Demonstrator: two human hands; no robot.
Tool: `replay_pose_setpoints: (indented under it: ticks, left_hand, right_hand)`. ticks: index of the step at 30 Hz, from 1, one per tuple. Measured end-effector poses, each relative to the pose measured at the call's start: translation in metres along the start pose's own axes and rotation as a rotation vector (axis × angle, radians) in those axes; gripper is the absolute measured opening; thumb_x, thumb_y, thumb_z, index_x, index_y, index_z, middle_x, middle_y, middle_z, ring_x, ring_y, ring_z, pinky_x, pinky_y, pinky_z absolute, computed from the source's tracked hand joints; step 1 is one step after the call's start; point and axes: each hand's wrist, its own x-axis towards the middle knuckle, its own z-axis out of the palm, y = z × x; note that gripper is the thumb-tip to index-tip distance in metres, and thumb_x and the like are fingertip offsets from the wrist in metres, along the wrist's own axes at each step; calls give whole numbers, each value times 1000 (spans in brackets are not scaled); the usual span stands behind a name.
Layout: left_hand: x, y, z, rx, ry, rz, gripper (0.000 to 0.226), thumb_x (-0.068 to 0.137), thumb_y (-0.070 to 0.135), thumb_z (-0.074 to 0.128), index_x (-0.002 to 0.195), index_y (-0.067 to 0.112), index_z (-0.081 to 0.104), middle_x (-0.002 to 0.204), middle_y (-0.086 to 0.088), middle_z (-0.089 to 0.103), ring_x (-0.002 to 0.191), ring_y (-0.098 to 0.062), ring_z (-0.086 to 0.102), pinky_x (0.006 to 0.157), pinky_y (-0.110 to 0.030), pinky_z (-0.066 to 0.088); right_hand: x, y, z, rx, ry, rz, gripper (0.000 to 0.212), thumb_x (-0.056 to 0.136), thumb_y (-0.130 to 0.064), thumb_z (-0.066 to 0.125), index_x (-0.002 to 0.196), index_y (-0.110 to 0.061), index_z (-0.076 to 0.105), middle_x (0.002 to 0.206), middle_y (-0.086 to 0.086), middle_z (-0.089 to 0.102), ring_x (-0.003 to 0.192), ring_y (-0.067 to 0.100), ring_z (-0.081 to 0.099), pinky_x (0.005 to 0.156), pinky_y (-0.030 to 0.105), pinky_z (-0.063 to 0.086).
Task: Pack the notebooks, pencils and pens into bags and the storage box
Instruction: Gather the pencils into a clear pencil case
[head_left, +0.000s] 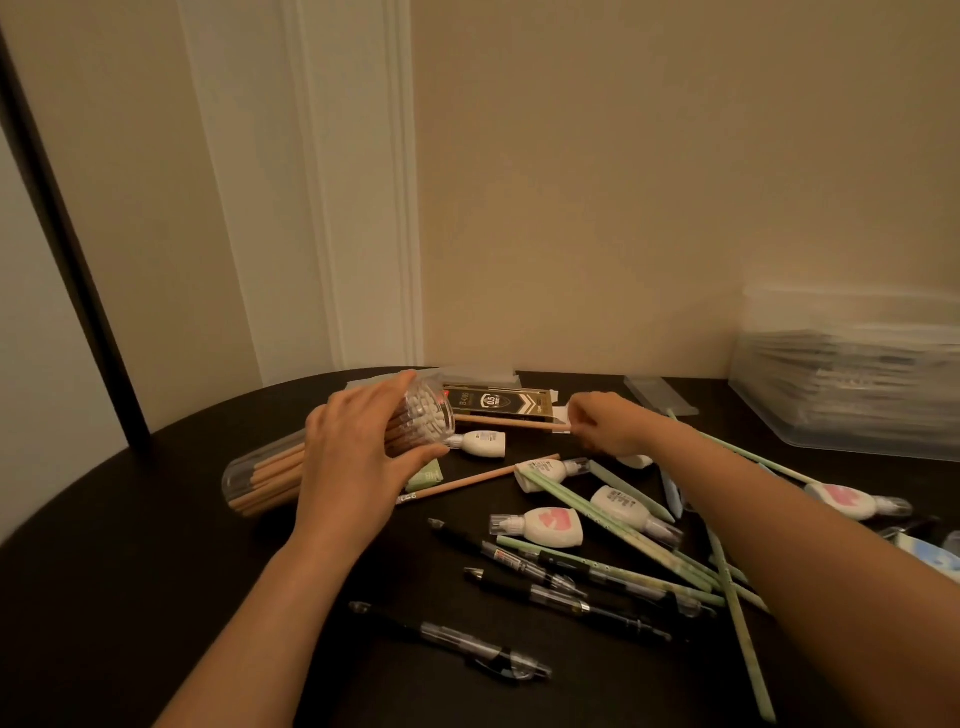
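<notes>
A clear plastic tube (260, 475) full of wooden pencils lies on its side on the dark table (130, 597), open end facing right. My left hand (353, 462) grips it near that end. My right hand (605, 423) pinches the eraser end of one wooden pencil (509, 423) lying in front of a black and gold lead box (496, 402). Another wooden pencil (478, 478) lies loose below. Black pens (545, 577) and pale green pencils (649, 551) are scattered at centre right.
Several white correction-tape dispensers (553, 525) lie among the pens. A clear storage box (852, 384) holding stacked notebooks stands at the back right. Another black pen (457, 642) lies near the front. A wall and door frame rise behind the table.
</notes>
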Motion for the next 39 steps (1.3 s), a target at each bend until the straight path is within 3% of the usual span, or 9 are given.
replay_pose_setpoints:
  ticks: [3, 8, 15, 19, 24, 27, 29, 31, 39]
  left_hand:
    - [-1, 0, 0, 5, 5, -8, 77, 74, 38, 74, 141, 27, 38, 136, 1, 50, 127, -18, 37, 105, -36, 24]
    - [-2, 2, -1, 20, -3, -4, 77, 74, 37, 75, 141, 27, 39, 136, 0, 50, 127, -19, 37, 105, -38, 25]
    - [-4, 3, -2, 13, -18, 0, 77, 74, 37, 75, 141, 26, 38, 137, 0, 50, 127, -20, 37, 106, -38, 25]
    - [-3, 0, -5, -25, -3, -5, 78, 73, 36, 75, 141, 26, 40, 136, -1, 50, 127, -19, 37, 106, -36, 24]
    - [-3, -4, -9, -76, 10, -1, 76, 73, 36, 75, 140, 26, 41, 135, 0, 51, 126, -18, 36, 104, -35, 23]
    - [-2, -4, -11, -86, 26, 2, 75, 72, 35, 76, 139, 25, 42, 134, 0, 52, 125, -19, 37, 102, -35, 24]
    - [-2, -4, -11, -95, 29, -1, 75, 72, 35, 75, 139, 26, 42, 134, 0, 52, 125, -19, 37, 102, -34, 24]
    - [-2, -5, -10, -100, 36, 7, 75, 71, 37, 75, 139, 25, 43, 132, 1, 53, 124, -18, 38, 100, -32, 24]
    - [-1, -7, -10, -108, 64, 22, 75, 72, 40, 74, 138, 26, 43, 132, 5, 53, 123, -16, 38, 101, -32, 24]
  right_hand:
    - [-12, 4, -3, 218, 174, -37, 6, 95, -14, 52, 92, -19, 54, 79, -5, 59, 75, 10, 58, 64, 19, 43]
    - [-33, 2, -4, 653, 381, -29, 6, 92, -14, 57, 91, -19, 60, 83, 2, 66, 78, 13, 64, 72, 21, 50]
    - [-54, -23, 0, 1019, 585, -92, 10, 89, -8, 61, 84, -16, 63, 80, 3, 67, 75, 9, 63, 69, 18, 54]
    - [-53, -38, -1, 883, 752, -146, 11, 88, -12, 64, 81, -21, 62, 76, -2, 64, 73, 9, 62, 70, 21, 51]
    - [-47, -58, -2, 367, 862, -413, 7, 93, -15, 56, 89, -10, 59, 88, -2, 52, 84, 16, 49, 73, 23, 41]
    - [-44, -69, -3, 22, 661, -581, 22, 96, -25, 44, 95, -8, 59, 89, 5, 59, 82, 20, 52, 70, 31, 46]
    - [-41, -78, 5, -144, 473, -632, 21, 98, -22, 42, 104, -11, 59, 94, 7, 62, 85, 22, 55, 72, 34, 46]
    - [-35, -88, 17, -207, 342, -637, 22, 99, -17, 43, 117, -13, 57, 105, 6, 59, 97, 20, 52, 76, 27, 39]
    - [-15, -114, 39, -384, -8, -506, 35, 94, -31, 54, 124, -13, 54, 119, 7, 51, 111, 22, 47, 89, 35, 41]
